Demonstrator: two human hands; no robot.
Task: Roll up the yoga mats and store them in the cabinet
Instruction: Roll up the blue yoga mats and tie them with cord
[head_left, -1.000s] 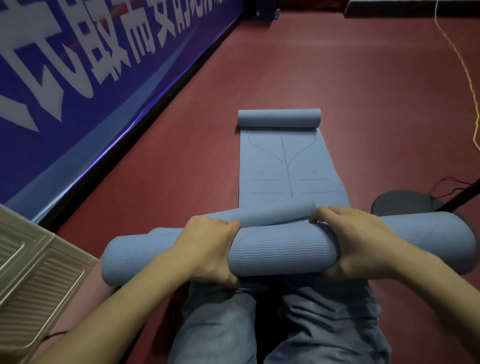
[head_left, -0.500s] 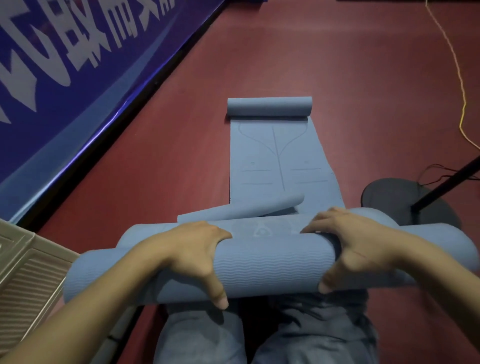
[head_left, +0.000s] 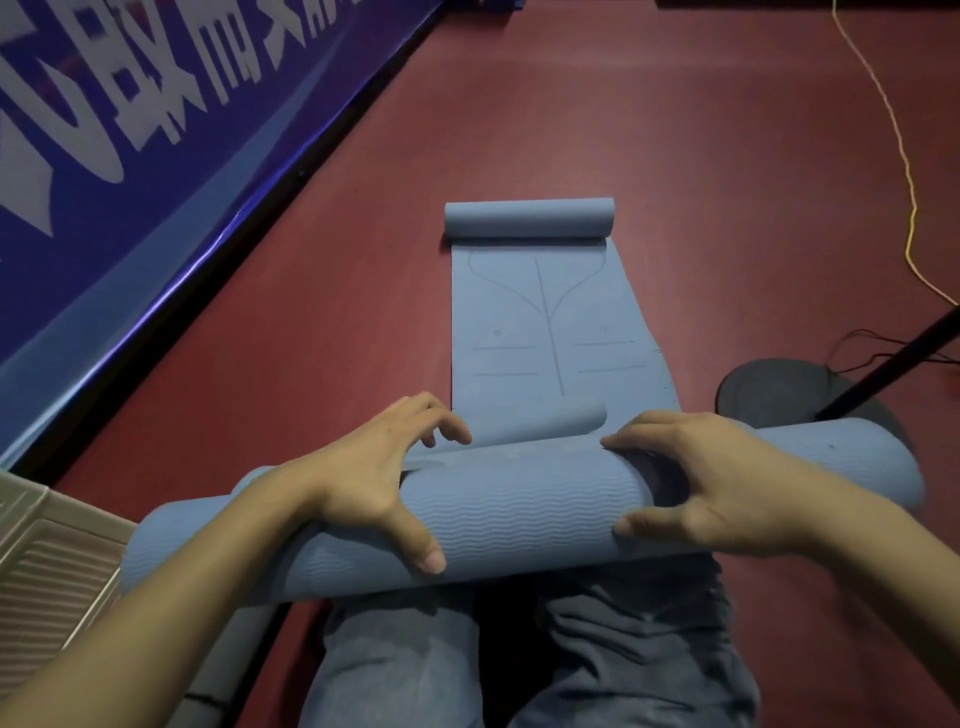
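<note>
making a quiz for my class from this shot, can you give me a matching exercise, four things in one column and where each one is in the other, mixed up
Things
1. rolled yoga mat
2. flat yoga mat
3. yellow cord
4. blue banner

Places
A. along the wall, upper left
B. across the person's lap, under the left hand and right hand
C. trailing over the red floor, far right
D. spread on the floor ahead, its far end curled into a small roll

Pairs: 1-B, 2-D, 3-C, 4-A
</note>
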